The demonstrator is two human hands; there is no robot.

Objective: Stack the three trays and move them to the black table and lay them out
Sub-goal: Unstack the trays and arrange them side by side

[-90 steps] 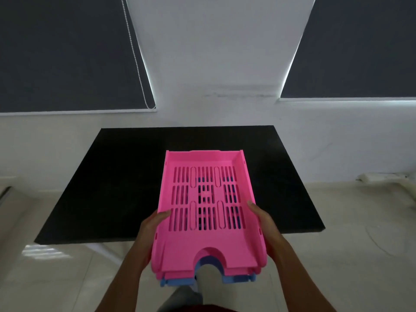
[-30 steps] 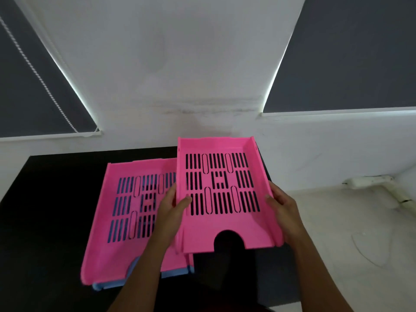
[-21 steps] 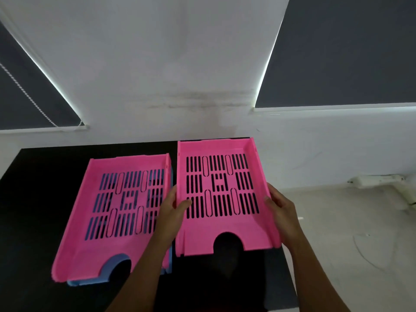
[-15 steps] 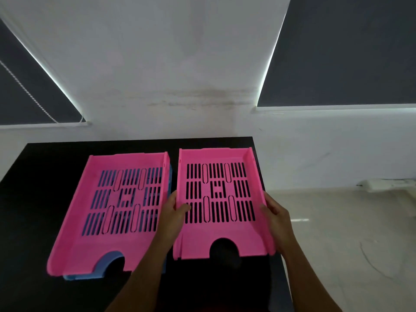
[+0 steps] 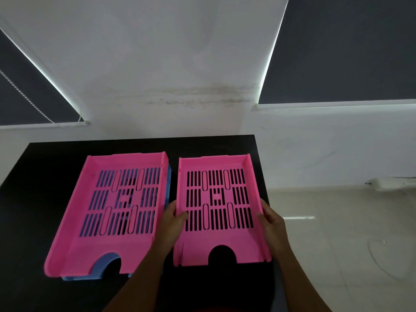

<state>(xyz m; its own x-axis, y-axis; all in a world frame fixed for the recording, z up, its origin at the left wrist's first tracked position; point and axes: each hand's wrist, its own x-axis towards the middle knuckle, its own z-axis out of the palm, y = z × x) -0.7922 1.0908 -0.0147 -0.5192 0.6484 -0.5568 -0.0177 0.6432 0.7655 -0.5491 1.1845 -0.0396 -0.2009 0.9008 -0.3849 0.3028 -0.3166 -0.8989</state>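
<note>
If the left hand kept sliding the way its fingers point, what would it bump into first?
Probably nothing new: the left hand already grips the left wall of the right-hand pink slotted plastic tray, fingers pointing up and right across it. Depth is unclear.

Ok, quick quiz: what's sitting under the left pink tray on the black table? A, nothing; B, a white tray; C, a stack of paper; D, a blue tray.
D: a blue tray shows below the left pink tray, at its front edge and through its slots.
</note>
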